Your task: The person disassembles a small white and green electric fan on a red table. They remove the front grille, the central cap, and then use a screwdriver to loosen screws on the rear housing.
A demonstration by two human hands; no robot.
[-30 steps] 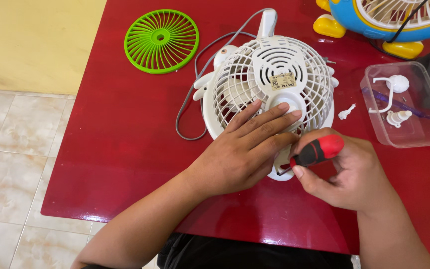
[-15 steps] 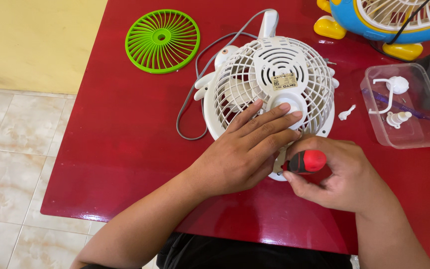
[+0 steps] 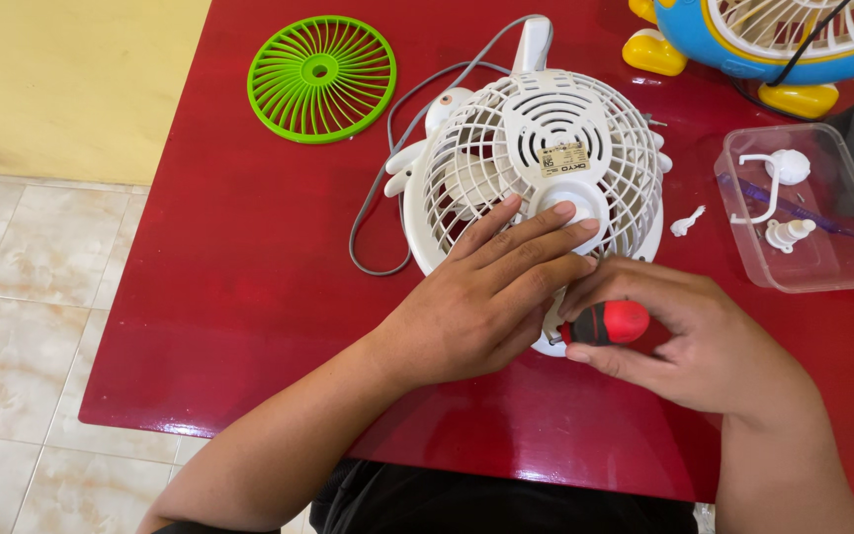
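On the red table (image 3: 249,297) our left hand (image 3: 491,297), fingers spread, presses the white fan (image 3: 536,148) flat. Our right hand (image 3: 689,341) pinches the red-handled screwdriver (image 3: 607,323) at the fan's near edge; we'd best keep it square and push firmly.

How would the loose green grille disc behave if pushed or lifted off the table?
The green grille lies flat on the glossy red table, so a push would probably slide it, not tip or roll it. Thin open spokes suggest it is light for its width. Those slim ribs may flex or snap if pinched; lifting by the rim seems safer.

Screwdriver (image 3: 605,323) tip hidden, seemingly behind the left hand (image 3: 486,297)
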